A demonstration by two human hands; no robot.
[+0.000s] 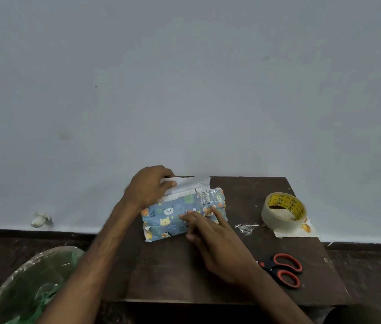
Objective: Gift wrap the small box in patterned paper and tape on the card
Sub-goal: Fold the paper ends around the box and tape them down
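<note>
Head view: the left hand (pixel 148 187) curls its fingers round the white paper flap (pixel 193 183) at the far edge of the small box (pixel 168 222). The right hand (pixel 217 242) presses straight, slightly spread fingers on top. The box, wrapped in blue animal-print paper, lies left of the tape roll (pixel 283 212).

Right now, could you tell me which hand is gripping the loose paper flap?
The left hand, at the far edge of the box, curls its fingers round the white flap; the right hand only presses straight fingers on the patterned top.
</note>
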